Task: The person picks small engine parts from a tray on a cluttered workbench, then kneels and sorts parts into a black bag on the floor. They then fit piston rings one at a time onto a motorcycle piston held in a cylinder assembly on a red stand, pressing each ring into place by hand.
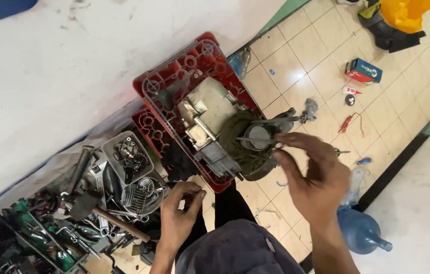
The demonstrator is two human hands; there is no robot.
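Pinching engine [225, 132] part, right hand [316, 177]; left hand [179, 213] fingers curled together; blue-red box [363, 70] beyond.

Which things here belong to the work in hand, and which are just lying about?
In hand:
engine block on the red crate
green rag around its round metal part
right hand at that part
left hand

Lying about:
hammer
small box
blue water jug

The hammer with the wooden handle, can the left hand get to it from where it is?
Probably yes. The left hand hangs just right of the hammer, whose wooden handle points toward it with nothing lying across that end.
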